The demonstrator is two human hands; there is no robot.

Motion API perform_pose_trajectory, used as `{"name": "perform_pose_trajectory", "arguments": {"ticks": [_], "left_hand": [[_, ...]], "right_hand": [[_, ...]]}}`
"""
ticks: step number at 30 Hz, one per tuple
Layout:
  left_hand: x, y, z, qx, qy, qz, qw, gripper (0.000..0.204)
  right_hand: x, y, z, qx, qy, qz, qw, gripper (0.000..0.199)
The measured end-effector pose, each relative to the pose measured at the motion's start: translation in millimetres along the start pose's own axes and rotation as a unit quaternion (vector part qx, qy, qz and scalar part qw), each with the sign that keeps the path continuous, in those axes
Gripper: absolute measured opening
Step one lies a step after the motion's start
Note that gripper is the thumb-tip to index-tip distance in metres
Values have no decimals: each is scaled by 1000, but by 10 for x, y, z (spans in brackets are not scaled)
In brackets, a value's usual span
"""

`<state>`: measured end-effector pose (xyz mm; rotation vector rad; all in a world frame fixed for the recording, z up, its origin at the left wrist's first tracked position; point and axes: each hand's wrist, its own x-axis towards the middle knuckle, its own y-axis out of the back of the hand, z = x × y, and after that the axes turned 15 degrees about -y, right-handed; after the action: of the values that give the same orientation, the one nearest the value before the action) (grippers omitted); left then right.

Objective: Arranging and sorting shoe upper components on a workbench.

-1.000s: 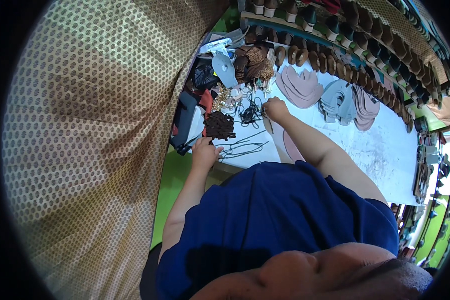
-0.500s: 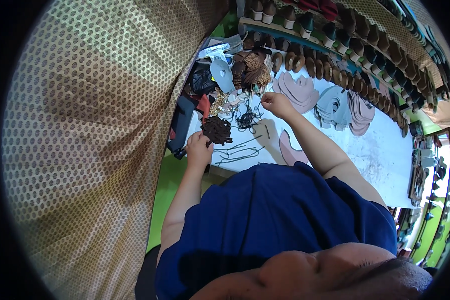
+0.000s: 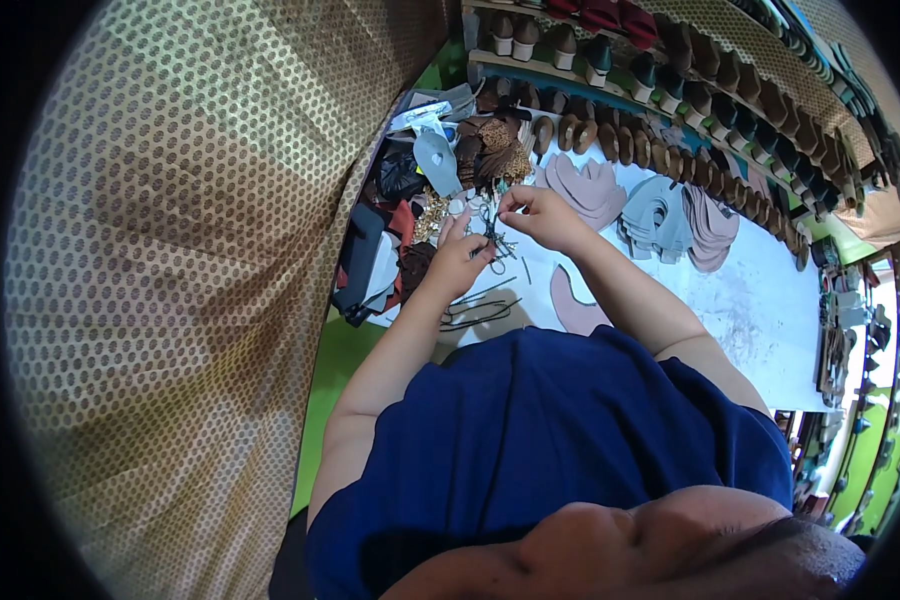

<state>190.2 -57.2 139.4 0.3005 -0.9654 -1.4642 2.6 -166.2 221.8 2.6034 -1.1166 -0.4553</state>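
A tangle of thin dark cords [image 3: 492,228] lies on the white tabletop between my two hands. My left hand [image 3: 456,262] reaches over its left side, fingers apart, thumb close to the strands. On the other side is my right hand [image 3: 538,216], with thumb and forefinger pinched together right by the cords; whatever is between the fingertips is too small to make out. Beneath and left of my left hand sits a pile of dark brown pieces [image 3: 416,266], partly covered. Nearer to me, longer dark cords [image 3: 480,310] stretch across the table.
Pink cut pieces [image 3: 582,190] and grey-blue ones [image 3: 656,220] lie in stacks on the white table [image 3: 740,310]. Along its far side run rows of brown shoe parts [image 3: 660,150], below shoe-filled shelves [image 3: 610,85]. A patterned curtain [image 3: 190,250] hangs at left.
My left hand has left the brown pile and moved right to the tangled cords. My right hand has shifted slightly left, still pinched. The view has turned a little.
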Motion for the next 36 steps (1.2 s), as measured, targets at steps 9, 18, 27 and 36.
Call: {"name": "perform_pose_trajectory", "arguments": {"ticks": [9,18,27,36], "left_hand": [[-615,118,-229,19,45,-46,998,20],[-1078,144,-156,211,65,-256,941,28],[-1292,228,-229,233,143,-242,931,43],[-1450,321,-247,221,148,-203,942,40]], "right_hand": [[-229,277,384,-118,-33,42,992,13],[-37,-434,1713,-314,-135,-112,933,25],[512,-421,1651,-383,-193,-32,903,28],[676,-506,1962,-374,-161,131,904,15]]}}
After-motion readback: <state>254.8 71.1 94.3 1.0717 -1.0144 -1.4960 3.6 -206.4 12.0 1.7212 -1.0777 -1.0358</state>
